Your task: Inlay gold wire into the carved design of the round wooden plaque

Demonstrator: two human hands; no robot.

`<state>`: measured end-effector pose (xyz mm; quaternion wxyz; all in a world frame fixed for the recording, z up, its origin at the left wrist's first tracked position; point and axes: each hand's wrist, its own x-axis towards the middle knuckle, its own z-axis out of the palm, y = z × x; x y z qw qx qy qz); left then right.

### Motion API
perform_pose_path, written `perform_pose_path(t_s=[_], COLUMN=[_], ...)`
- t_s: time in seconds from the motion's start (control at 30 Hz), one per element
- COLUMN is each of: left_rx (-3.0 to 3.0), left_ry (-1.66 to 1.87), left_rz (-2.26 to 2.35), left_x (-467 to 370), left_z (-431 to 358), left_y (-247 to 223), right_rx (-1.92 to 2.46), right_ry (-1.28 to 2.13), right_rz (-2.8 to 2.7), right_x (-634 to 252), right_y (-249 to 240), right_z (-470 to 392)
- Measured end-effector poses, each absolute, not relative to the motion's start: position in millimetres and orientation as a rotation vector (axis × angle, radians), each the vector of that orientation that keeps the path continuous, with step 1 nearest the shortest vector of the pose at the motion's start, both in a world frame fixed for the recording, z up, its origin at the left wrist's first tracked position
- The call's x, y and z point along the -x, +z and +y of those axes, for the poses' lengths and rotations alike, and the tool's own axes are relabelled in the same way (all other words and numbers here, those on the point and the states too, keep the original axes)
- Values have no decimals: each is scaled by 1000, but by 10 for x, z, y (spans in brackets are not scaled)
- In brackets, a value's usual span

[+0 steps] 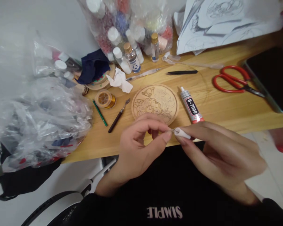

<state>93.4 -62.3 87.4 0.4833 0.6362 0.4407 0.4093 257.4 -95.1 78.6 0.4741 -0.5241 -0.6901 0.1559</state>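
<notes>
Pin (pixel 173 130) pinched in the left hand (pixel 140 149) could slip off the white cap (pixel 183 133) gripped by the right hand (pixel 217 150) and prick, fingertips (pixel 167 136) being so close.

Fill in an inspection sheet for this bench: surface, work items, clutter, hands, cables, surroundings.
Surface: light wooden table, grain showing between items.
Work items: round board with floral line drawing; B-7000 tube lying right of it; spool to its left.
Clutter: crumpled tissue, black tweezers, red-handled scissors beside a dark phone; plastic bags at the left.
Hands: left hand pinches a thin metal pin; right hand pinches a small white piece that the pin meets.
Cables: nothing seen.
Surroundings: pale wall; drawings on paper at the back right.
</notes>
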Motion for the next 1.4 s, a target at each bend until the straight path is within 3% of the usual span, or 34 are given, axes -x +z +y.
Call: perform_pose_path(t_s=[0.53,1.4], left_rx=[-1874,-1513], left_ry=[1146,1098], left_rz=[1041,934], left_x=[-926,-871], left_z=[-605,-611], left_y=[846,832], right_rx=[1305,1328], right_ry=[212,361], right_rz=[-1753,-1562], right_x=[-2569,-2606], right_y=[811,762], right_z=[-952,-1002])
